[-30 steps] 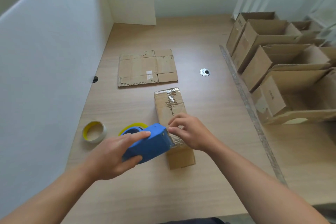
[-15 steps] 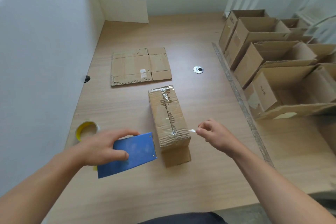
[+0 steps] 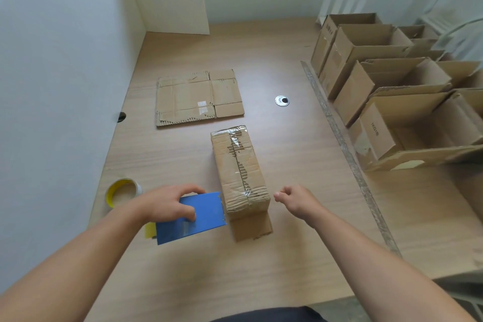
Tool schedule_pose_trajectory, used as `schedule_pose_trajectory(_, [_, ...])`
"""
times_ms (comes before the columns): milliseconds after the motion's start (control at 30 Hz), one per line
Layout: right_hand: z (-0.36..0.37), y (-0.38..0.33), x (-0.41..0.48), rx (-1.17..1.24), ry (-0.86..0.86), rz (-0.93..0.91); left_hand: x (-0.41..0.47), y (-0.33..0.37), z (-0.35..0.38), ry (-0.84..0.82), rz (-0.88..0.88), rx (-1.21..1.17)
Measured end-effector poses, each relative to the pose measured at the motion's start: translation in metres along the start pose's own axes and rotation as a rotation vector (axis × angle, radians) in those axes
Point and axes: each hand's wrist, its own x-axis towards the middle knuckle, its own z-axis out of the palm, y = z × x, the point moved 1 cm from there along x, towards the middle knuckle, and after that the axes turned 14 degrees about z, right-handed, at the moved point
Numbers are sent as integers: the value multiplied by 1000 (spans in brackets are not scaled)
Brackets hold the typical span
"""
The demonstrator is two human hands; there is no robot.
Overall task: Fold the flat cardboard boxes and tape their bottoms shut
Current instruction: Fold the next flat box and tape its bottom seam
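Note:
A small folded cardboard box (image 3: 241,172) stands bottom-up in the middle of the wooden table (image 3: 274,256), with clear tape running along its centre seam. My left hand (image 3: 167,204) grips the blue tape dispenser (image 3: 198,219), which lies flat on the table just left of the box. My right hand (image 3: 295,200) hovers just right of the box's near end, fingers loosely curled and holding nothing. A flat unfolded cardboard box (image 3: 198,97) lies farther back on the table.
A yellow-cored tape roll (image 3: 122,192) sits at the left near the white partition wall (image 3: 60,91). Several folded open boxes (image 3: 386,78) stand in a row at the right, past a metal ruler strip (image 3: 339,138). A round cable hole (image 3: 282,100) is in the tabletop.
The left hand took the dispenser off the box and laid it flat on the table. The right hand pulled away from the box's taped end, then came back close to it.

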Motion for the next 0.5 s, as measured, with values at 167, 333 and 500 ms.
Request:
schedule_pose_trajectory(167, [14,-1,6,115,-74,87,9,1,1,-30,-34,12])
schedule_pose_trajectory(333, [14,-2,0,96,-14,136,12,-2,-3,-53,-46,25])
schedule_pose_trajectory(500, [13,-4,-10,102,-29,42,17,-4,-4,-46,-40,65])
